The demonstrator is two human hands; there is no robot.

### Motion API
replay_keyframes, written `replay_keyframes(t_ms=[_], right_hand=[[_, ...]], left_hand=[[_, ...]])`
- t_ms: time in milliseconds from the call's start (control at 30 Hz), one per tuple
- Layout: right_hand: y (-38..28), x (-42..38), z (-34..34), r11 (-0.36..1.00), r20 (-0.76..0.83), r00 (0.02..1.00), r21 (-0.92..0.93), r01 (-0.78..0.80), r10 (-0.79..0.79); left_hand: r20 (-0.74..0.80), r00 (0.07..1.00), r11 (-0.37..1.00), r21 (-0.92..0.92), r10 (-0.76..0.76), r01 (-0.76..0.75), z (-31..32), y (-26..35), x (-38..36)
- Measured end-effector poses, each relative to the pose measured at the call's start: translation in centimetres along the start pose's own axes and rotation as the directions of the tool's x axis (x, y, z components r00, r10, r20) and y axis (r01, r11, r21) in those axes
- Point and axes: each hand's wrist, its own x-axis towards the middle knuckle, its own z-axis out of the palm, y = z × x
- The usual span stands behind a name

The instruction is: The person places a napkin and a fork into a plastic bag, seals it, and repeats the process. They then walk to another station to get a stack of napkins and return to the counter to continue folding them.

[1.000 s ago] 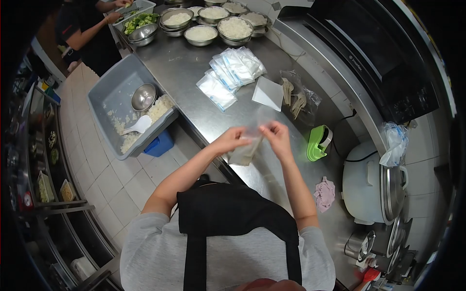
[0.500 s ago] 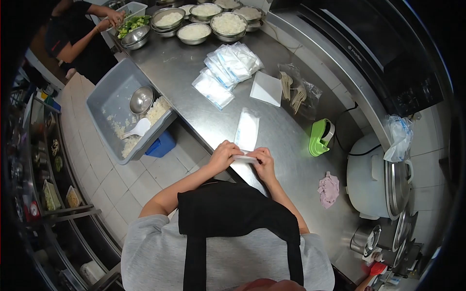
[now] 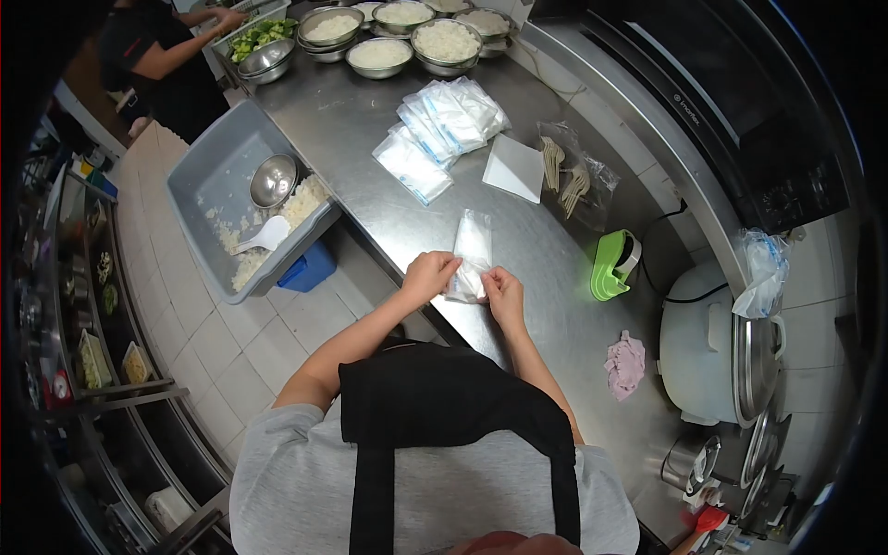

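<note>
A flat clear plastic bag (image 3: 474,239) with something white inside lies on the steel counter in front of me. Its near end is folded over toward its middle. My left hand (image 3: 431,276) pinches the left side of that fold between thumb and fingers. On the opposite side, my right hand (image 3: 503,296) has its fingertips closed on the fold's right edge. Farther up the counter is an overlapping pile of similar flat packets (image 3: 444,128), white with blue print. Beside the pile lies a square white sheet or stack (image 3: 514,169).
Bowls of rice (image 3: 446,42) crowd the counter's far end. A grey tub (image 3: 199,176) with rice, a metal bowl and a white scoop is at left. To the right are bagged wooden forks (image 3: 573,190), a green dispenser (image 3: 610,268), a pink cloth (image 3: 625,363) and a large cooker (image 3: 698,351). A co-worker (image 3: 162,69) stands far left.
The bag's near end has gone from being held up at the counter edge to folded over onto the bag. My hands have moved slightly up and the left one forward.
</note>
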Motion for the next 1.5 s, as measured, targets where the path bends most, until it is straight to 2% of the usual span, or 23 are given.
replay_keyframes(t_ms=[67,133,200,233,267,300,333,367,533,600,733,867,1033,1100,1167,1233,1267,1333,1367,1400,1433,1467,1500], right_hand=[[0.7,0.7,0.0,0.997,-0.013,1.0,-0.07,0.014,-0.015],[1.0,1.0,-0.2,0.99,-0.034,0.999,-0.138,0.026,-0.031],[0.7,1.0,-0.3,0.982,-0.021,0.998,-0.184,0.054,-0.059],[0.4,0.7,-0.2,0.982,-0.024,0.998,-0.181,0.052,-0.057],[0.0,0.2,-0.1,0.995,0.015,0.999,-0.092,0.041,-0.04],[-0.5,-0.2,0.1,1.0,0.058,0.998,-0.003,0.027,-0.027],[-0.6,-0.6,0.4,1.0,0.06,0.998,-0.001,0.026,-0.026],[-0.6,-1.0,0.6,0.997,0.054,0.997,-0.049,0.058,-0.055],[-2.4,-2.5,0.5,0.976,-0.018,0.989,-0.167,0.139,-0.144],[-2.4,-2.7,0.5,0.978,-0.033,0.99,-0.162,0.133,-0.14],[-3.8,-3.5,0.0,0.989,-0.028,0.991,-0.073,0.131,-0.133],[-4.8,-3.7,-0.7,0.976,0.01,0.982,-0.112,0.188,-0.188],[-3.7,-3.0,-2.1,0.984,-0.084,0.984,-0.098,0.146,-0.154],[-2.7,-1.6,-6.3,0.938,-0.337,0.885,-0.242,0.249,-0.322],[-2.8,-0.4,-11.6,0.91,-0.654,0.636,-0.341,0.236,-0.41],[1.1,1.0,-18.5,0.823,-0.73,0.396,-0.548,0.147,-0.557],[2.2,1.1,-20.6,0.847,-0.797,0.417,-0.521,-0.105,-0.438],[6.2,2.7,-24.5,0.929,-0.784,0.62,-0.248,-0.274,-0.026],[5.2,2.5,-24.3,0.928,-0.785,0.619,-0.25,-0.275,-0.028],[3.0,2.0,-23.7,0.965,-0.725,0.661,0.024,-0.26,0.195],[1.7,1.8,-23.3,0.92,-0.598,0.701,0.295,-0.259,0.389],[1.8,2.1,-23.7,0.921,-0.597,0.703,0.289,-0.261,0.386],[2.0,2.5,-24.1,0.892,-0.524,0.735,0.373,-0.255,0.43]], left_hand=[[0.08,0.985,0.95,-0.26,-0.154,0.17,-0.5,-0.2,0.4],[0.073,0.983,0.926,-0.33,-0.168,0.183,-0.8,-1.0,0.3],[0.287,0.88,0.751,-0.461,-0.378,0.473,-1.1,-1.3,-0.4],[0.472,0.796,0.685,-0.434,-0.38,0.585,-1.3,-1.3,-0.8],[0.472,0.794,0.685,-0.432,-0.382,0.587,-0.9,-0.9,-1.2],[0.569,0.781,0.377,-0.685,-0.258,0.624,-0.2,0.0,-1.7],[0.607,0.788,-0.007,-0.792,-0.104,0.61,0.2,0.4,-1.9],[0.624,0.782,-0.084,-0.78,-0.02,0.62,0.5,-0.2,-1.9],[0.673,0.739,-0.112,-0.734,0.011,0.67,0.8,0.0,-2.3],[0.534,0.845,0.291,-0.814,0.032,0.503,0.7,0.4,-2.6],[0.598,0.801,0.262,-0.773,-0.002,0.578,-0.2,1.2,-2.7],[0.642,0.766,0.256,-0.746,0.029,0.615,-0.9,2.2,-2.8],[0.658,0.753,0.274,-0.723,-0.005,0.634,-0.7,2.4,-2.8],[0.602,0.798,0.327,-0.761,0.035,0.56,-1.0,2.2,-2.9],[0.591,0.805,0.321,-0.773,0.052,0.547,-1.5,2.3,-3.1],[0.562,0.824,0.301,-0.799,0.068,0.52,-2.1,2.7,-3.3],[0.568,0.82,0.304,-0.796,0.075,0.524,-2.1,2.8,-3.4],[0.568,0.819,0.319,-0.793,0.079,0.519,-2.1,3.0,-3.4],[0.568,0.819,0.317,-0.794,0.081,0.519,-2.0,3.1,-3.4],[0.577,0.813,0.321,-0.786,0.076,0.528,-1.8,3.1,-3.3],[0.584,0.809,0.324,-0.781,0.072,0.535,-1.7,3.2,-3.2],[0.581,0.811,0.319,-0.784,0.072,0.533,-1.6,3.1,-3.1],[0.589,0.805,0.33,-0.774,0.066,0.54,-1.5,3.0,-3.1]])
